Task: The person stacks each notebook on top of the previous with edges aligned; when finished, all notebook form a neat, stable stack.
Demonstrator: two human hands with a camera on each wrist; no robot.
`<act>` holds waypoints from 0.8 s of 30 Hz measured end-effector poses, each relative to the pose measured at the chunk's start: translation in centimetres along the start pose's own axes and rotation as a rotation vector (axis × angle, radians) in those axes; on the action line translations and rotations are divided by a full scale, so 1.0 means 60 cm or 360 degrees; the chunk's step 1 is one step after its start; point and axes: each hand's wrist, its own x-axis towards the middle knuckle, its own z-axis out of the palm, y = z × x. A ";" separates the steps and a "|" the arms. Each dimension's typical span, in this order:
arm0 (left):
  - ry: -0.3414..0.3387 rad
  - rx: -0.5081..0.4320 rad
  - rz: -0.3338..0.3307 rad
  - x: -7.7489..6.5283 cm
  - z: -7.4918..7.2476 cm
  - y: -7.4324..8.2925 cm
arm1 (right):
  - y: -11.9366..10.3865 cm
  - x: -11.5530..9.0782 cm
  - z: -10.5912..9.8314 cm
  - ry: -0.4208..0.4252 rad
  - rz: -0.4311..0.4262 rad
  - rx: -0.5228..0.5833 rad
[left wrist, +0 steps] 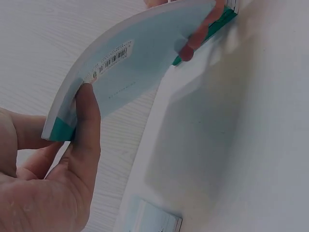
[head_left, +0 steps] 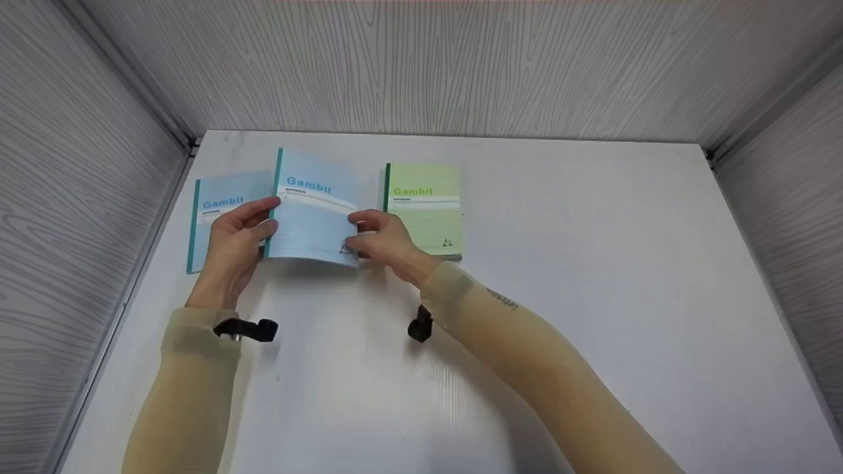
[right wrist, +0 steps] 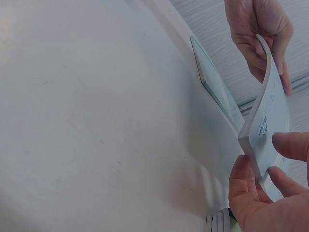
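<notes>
A light blue "Gambit" notebook [head_left: 313,227] with a teal spine is held off the table, slightly bowed, between both hands. My left hand [head_left: 238,240] pinches its spine edge, thumb on the front cover and fingers behind. At the opposite edge my right hand [head_left: 388,242] grips it near the lower corner. The left wrist view shows the back cover [left wrist: 125,67] with a barcode. A second blue notebook [head_left: 209,187] lies flat at the left, partly hidden by my left hand. Beside my right hand lies a green notebook [head_left: 428,227], atop a stack seen edge-on in the right wrist view.
The white table [head_left: 593,263] carries the notebooks near its far left side. Grey wood-grain panels [head_left: 421,66] enclose it at the back and both sides. Black camera mounts [head_left: 253,329] stick out from both wrists.
</notes>
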 end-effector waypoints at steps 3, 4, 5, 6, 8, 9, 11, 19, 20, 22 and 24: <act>0.0010 0.0142 0.0036 -0.007 0.004 -0.007 | 0.002 -0.006 -0.013 0.0058 -0.0072 -0.0036; 0.0009 0.0198 0.0054 -0.009 0.007 -0.008 | 0.002 -0.008 -0.018 0.0075 -0.0095 -0.0054; 0.0004 0.0254 0.0077 -0.010 0.011 -0.009 | 0.002 -0.009 -0.025 0.0088 -0.0118 -0.0078; -0.0007 0.0301 0.0103 -0.012 0.016 -0.009 | 0.002 -0.011 -0.032 0.0102 -0.0135 -0.0102; -0.0039 0.0379 0.0150 -0.013 0.028 -0.006 | 0.002 -0.015 -0.047 0.0123 -0.0162 -0.0142; -0.0054 0.0416 0.0171 -0.013 0.035 -0.004 | 0.002 -0.016 -0.055 0.0131 -0.0174 -0.0162; -0.0088 0.0484 0.0201 -0.012 0.049 0.001 | 0.003 -0.019 -0.072 0.0146 -0.0195 -0.0192; -0.0113 0.0577 0.0224 -0.001 0.099 0.011 | 0.011 -0.025 -0.129 0.0215 -0.0265 -0.0217; -0.0108 0.0579 0.0225 0.001 0.105 0.011 | 0.011 -0.026 -0.137 0.0225 -0.0272 -0.0213; -0.0104 0.0597 0.0218 0.006 0.122 0.013 | 0.014 -0.029 -0.154 0.0247 -0.0279 -0.0198; -0.0116 0.0624 0.0209 0.014 0.141 0.013 | 0.018 -0.031 -0.173 0.0275 -0.0282 -0.0190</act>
